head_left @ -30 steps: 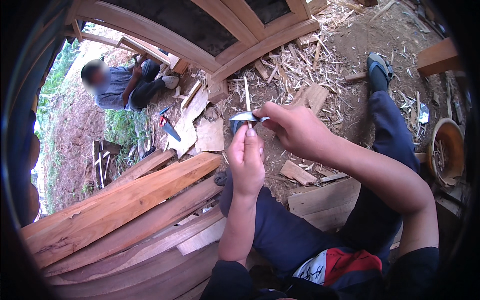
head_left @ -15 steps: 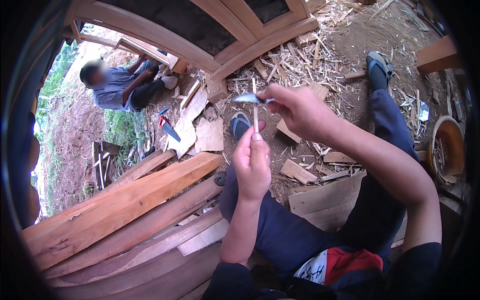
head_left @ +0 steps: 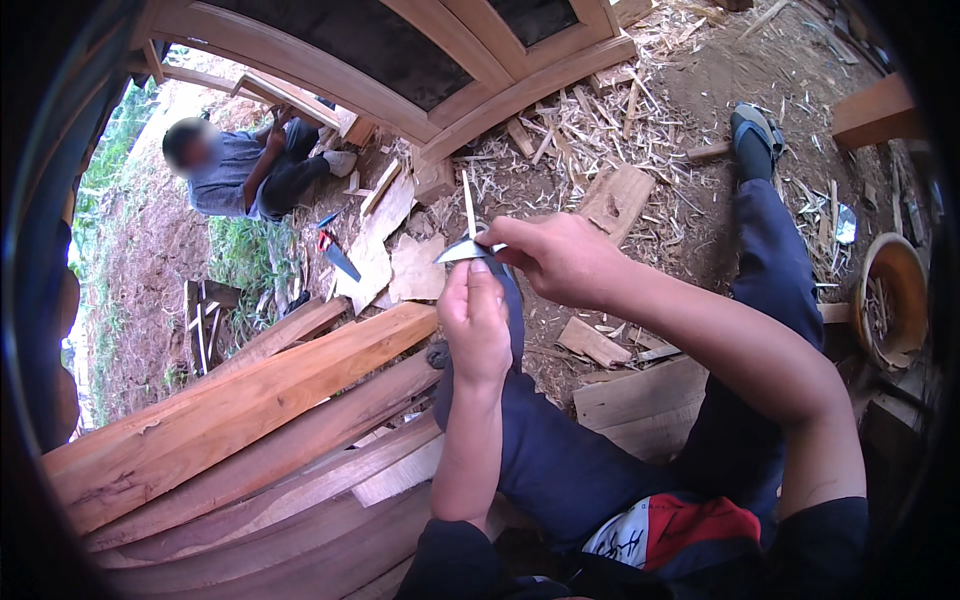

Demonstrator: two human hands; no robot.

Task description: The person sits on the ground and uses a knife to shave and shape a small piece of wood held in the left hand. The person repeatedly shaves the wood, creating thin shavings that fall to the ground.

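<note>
Pinching a thin pale stick [head_left: 468, 198] between thumb and fingers, the left hand [head_left: 476, 322] holds it near its lower end, so that it points away from the body. The right hand [head_left: 562, 258], just right of the stick, is closed on a small knife [head_left: 457, 252], whose curved blade lies across the stick right beyond the left thumb. The blade seems to touch the wood, though the fingers hide part of the meeting point and most of the handle. Left of the stick, on the ground, is a saw [head_left: 345, 261] with a red handle; flat pale scraps [head_left: 416, 268] lie between the two. Farther left of the stick, a person [head_left: 228, 172] in a grey-blue shirt sits with both arms forward. Beyond the stick is a large wooden frame [head_left: 530, 98] with dark panels. Shavings [head_left: 700, 205] litter the brown soil to the right of the stick; a sandalled foot [head_left: 755, 150] rests farther out, and at the far right is a round yellowish bucket [head_left: 909, 262] with scraps inside. Nearer the body than the stick, to the left, lie long beams [head_left: 260, 375], side by side.
</note>
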